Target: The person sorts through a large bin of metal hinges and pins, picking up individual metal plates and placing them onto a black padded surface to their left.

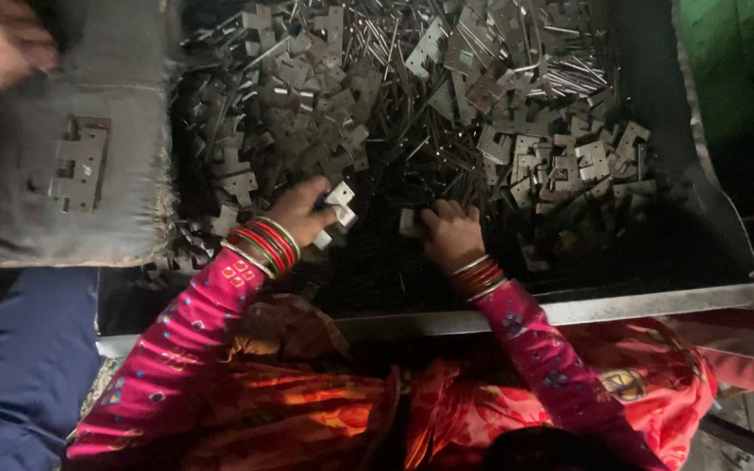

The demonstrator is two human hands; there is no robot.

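Two hands pick small metal pieces out of a big dark tray.

The left hand (303, 212) pinches a small flat grey metal plate (340, 202) that sticks out to its right. The right hand (451, 234) is curled, fingers touching another small grey plate (409, 222) just to its left. The two plates lie near each other, between the hands. Behind them is a big pile of grey metal plates and thin pins (412, 96) in the dark metal tray (639, 301).

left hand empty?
No: the left hand grips a small notched metal plate between its fingers, over the tray heaped with such plates and pins.
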